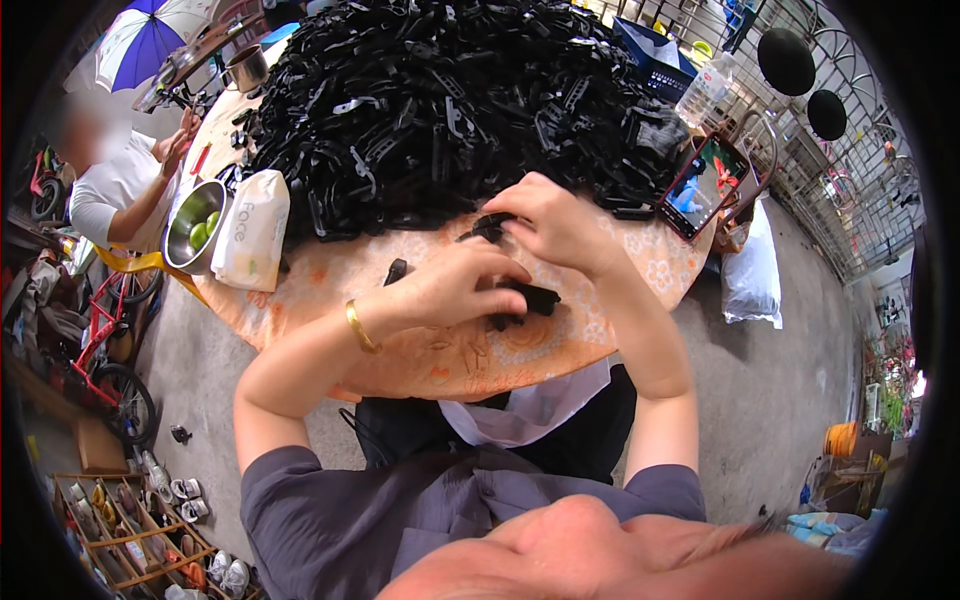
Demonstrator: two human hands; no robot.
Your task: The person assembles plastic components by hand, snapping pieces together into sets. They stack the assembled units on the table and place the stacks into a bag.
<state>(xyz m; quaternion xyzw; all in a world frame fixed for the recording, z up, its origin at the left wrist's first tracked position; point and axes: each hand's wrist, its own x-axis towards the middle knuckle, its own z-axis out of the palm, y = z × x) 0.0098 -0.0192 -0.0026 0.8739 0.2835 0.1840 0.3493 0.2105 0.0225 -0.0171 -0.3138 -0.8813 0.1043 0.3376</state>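
Small black pieces appear to be sorted or handled singly at the table's near edge (400, 370). By the right hand's (545, 225) fingertips a dark piece (488, 227) is touched, beyond the left hand (450, 285) and just short of the black heap (430, 110) — whether it is gripped cannot be told. The left fingers are loosely curled beside another black part (541, 300), any hold being hidden; a steady pinch seems called for.
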